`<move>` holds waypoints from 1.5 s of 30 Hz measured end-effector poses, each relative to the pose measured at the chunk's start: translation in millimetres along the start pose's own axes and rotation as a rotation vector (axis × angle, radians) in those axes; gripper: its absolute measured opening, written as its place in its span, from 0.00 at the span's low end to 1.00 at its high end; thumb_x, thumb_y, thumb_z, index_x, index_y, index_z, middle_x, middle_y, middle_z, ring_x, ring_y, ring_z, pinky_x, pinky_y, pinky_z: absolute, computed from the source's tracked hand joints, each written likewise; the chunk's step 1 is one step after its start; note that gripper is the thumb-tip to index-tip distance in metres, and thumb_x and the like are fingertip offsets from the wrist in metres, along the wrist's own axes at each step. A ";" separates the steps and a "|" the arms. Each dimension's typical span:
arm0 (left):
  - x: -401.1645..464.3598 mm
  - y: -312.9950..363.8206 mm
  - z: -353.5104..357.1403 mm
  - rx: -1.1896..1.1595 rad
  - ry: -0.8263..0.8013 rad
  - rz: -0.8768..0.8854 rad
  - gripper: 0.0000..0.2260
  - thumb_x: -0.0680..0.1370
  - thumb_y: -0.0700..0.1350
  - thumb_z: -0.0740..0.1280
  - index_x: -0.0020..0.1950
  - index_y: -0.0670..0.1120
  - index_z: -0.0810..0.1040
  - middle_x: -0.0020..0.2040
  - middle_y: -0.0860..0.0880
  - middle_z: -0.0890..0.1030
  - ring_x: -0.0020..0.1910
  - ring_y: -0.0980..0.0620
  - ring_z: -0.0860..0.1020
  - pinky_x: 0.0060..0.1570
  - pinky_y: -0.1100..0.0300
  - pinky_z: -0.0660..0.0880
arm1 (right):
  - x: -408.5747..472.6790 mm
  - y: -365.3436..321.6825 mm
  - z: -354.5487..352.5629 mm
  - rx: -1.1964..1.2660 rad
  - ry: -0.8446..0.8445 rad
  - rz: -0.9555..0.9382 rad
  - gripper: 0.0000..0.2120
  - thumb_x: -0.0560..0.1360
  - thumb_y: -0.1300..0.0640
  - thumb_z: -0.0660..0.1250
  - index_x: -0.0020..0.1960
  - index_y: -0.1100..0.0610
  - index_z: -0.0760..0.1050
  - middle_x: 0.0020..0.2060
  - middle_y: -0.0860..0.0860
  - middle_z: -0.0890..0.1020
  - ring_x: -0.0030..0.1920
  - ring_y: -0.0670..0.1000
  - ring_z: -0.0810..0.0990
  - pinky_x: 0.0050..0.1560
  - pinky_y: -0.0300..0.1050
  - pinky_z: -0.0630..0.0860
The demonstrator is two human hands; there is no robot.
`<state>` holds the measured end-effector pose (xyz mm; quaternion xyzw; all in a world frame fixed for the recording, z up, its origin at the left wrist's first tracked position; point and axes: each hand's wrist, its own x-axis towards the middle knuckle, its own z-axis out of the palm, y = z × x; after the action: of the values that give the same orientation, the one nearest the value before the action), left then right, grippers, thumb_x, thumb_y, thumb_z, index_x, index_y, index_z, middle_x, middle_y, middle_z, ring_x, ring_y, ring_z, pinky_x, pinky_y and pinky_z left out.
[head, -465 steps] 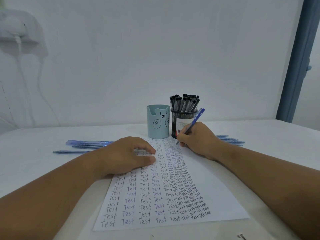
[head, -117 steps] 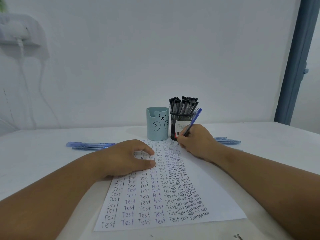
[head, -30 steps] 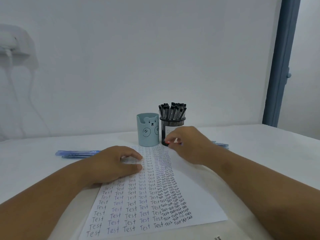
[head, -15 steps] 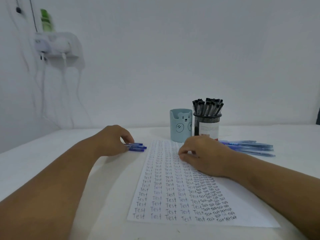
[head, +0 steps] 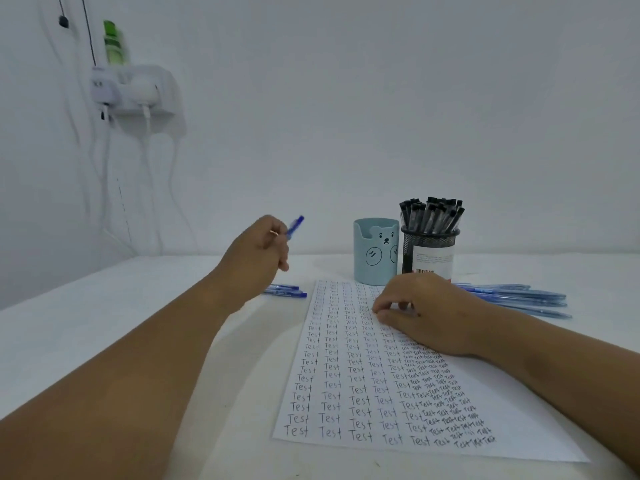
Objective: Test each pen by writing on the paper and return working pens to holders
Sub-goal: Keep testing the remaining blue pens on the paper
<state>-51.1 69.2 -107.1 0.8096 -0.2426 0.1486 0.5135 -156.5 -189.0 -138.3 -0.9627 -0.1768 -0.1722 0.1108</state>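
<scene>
1. Head view, far left: a wall socket shelf (head: 133, 91) with cables is seen, nothing task-related.
2. Left hand (head: 258, 252) is raised off the table, fingers curled round a blue pen (head: 295, 226).
3. Under it, a few more blue pens (head: 287, 292) are left lying beside the paper (head: 363, 375).
4. Bear holder (head: 375, 251) and mesh holder (head: 429, 252) are parked behind the sheet.
5. Right hand (head: 426, 311) is rested on the paper, fingers loosely bent, nothing held.
6. Right pile of pens (head: 519, 299): tested and untested could easily get mixed up.
</scene>
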 end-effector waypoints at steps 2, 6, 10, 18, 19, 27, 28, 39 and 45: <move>-0.6 8.8 6.3 -0.363 0.032 -0.078 0.08 0.84 0.38 0.56 0.47 0.46 0.71 0.36 0.49 0.71 0.31 0.52 0.70 0.38 0.58 0.70 | -0.8 2.1 0.2 0.010 -0.001 0.006 0.09 0.80 0.46 0.66 0.56 0.44 0.82 0.47 0.36 0.79 0.48 0.37 0.75 0.49 0.32 0.68; -5.6 23.3 8.9 -1.063 -0.047 -0.305 0.16 0.82 0.54 0.55 0.39 0.48 0.68 0.30 0.50 0.63 0.27 0.52 0.61 0.33 0.58 0.60 | -3.3 3.8 -0.8 0.040 -0.005 0.016 0.08 0.80 0.47 0.67 0.56 0.44 0.82 0.47 0.36 0.80 0.49 0.39 0.76 0.50 0.34 0.72; -7.2 19.4 9.8 -1.304 -0.073 -0.369 0.23 0.78 0.64 0.56 0.32 0.47 0.65 0.28 0.51 0.58 0.26 0.52 0.56 0.31 0.60 0.57 | -4.6 4.9 -0.9 0.054 -0.011 0.024 0.08 0.80 0.47 0.67 0.56 0.43 0.82 0.47 0.36 0.80 0.50 0.39 0.76 0.52 0.36 0.73; -10.0 23.1 11.9 -1.367 -0.076 -0.337 0.11 0.66 0.53 0.57 0.32 0.47 0.62 0.28 0.51 0.55 0.25 0.52 0.55 0.29 0.62 0.61 | -4.8 4.2 -1.5 0.050 -0.007 0.021 0.08 0.80 0.47 0.67 0.56 0.43 0.82 0.47 0.36 0.80 0.50 0.39 0.76 0.54 0.39 0.75; -10.1 23.2 12.2 -1.365 -0.080 -0.337 0.11 0.67 0.53 0.57 0.32 0.47 0.62 0.28 0.51 0.55 0.25 0.52 0.55 0.29 0.61 0.60 | -4.6 4.2 -1.5 0.052 -0.008 0.023 0.08 0.80 0.47 0.67 0.56 0.43 0.82 0.47 0.37 0.80 0.50 0.39 0.77 0.54 0.39 0.75; -13.4 26.5 23.7 -1.328 -0.149 -0.334 0.18 0.79 0.54 0.51 0.34 0.45 0.65 0.31 0.48 0.63 0.32 0.48 0.69 0.43 0.54 0.69 | -6.5 -1.9 -4.4 0.054 0.116 0.035 0.14 0.80 0.45 0.65 0.65 0.45 0.78 0.50 0.37 0.79 0.50 0.37 0.75 0.49 0.31 0.71; -15.3 29.0 26.7 -1.310 -0.182 -0.328 0.19 0.80 0.54 0.50 0.34 0.45 0.66 0.31 0.48 0.66 0.34 0.47 0.72 0.46 0.53 0.70 | -6.9 -4.4 -4.9 0.055 0.173 0.017 0.16 0.79 0.43 0.65 0.65 0.45 0.78 0.49 0.37 0.78 0.49 0.37 0.75 0.47 0.30 0.69; -33.7 49.9 53.9 -1.217 -0.491 -0.277 0.15 0.81 0.51 0.49 0.41 0.46 0.67 0.64 0.37 0.81 0.68 0.38 0.76 0.72 0.44 0.68 | -3.0 -12.0 -6.6 0.049 0.445 -0.056 0.06 0.73 0.48 0.76 0.47 0.46 0.80 0.30 0.42 0.71 0.33 0.42 0.71 0.35 0.37 0.62; -41.1 60.5 56.5 -1.133 -0.513 -0.262 0.14 0.82 0.48 0.50 0.44 0.44 0.70 0.64 0.36 0.80 0.64 0.37 0.79 0.71 0.46 0.70 | -2.5 -2.7 -8.1 0.068 0.453 0.013 0.06 0.74 0.51 0.75 0.50 0.48 0.82 0.28 0.42 0.75 0.32 0.44 0.74 0.34 0.40 0.69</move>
<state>-119.0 6.5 -105.4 0.4450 -0.2978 -0.2653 0.8018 -162.1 -189.5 -131.4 -0.8963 -0.1470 -0.3771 0.1811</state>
